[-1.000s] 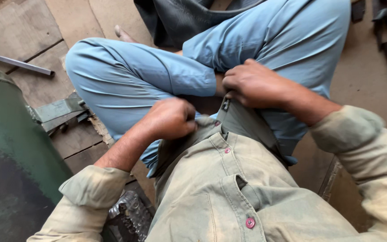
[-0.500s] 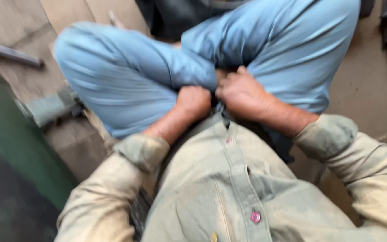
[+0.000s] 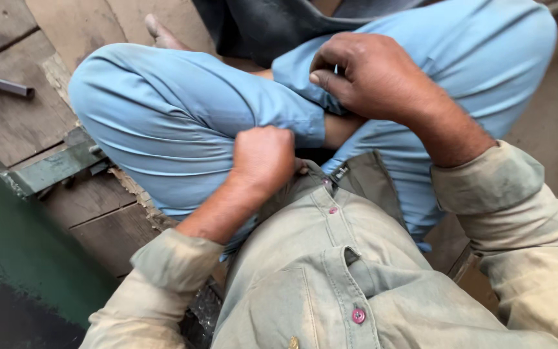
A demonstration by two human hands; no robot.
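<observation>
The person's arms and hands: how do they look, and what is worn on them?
Both hands, the left hand and the right hand, are bare, with no gloves, rings or watch visible. Both arms wear the long sleeves of a dusty, faded olive-beige shirt, pushed back so the forearms show. The cuffs are wide and creased. The shirt front has small pink buttons.

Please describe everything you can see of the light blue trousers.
The light blue trousers look like thin, smooth woven cloth, softly creased. The person sits cross-legged on the wooden boards, so both bent knees fill the upper view. The right hand pinches a fold of the cloth near the right knee. The left hand, closed in a fist, rests at the hem of the left leg, beside the shirt.
</observation>
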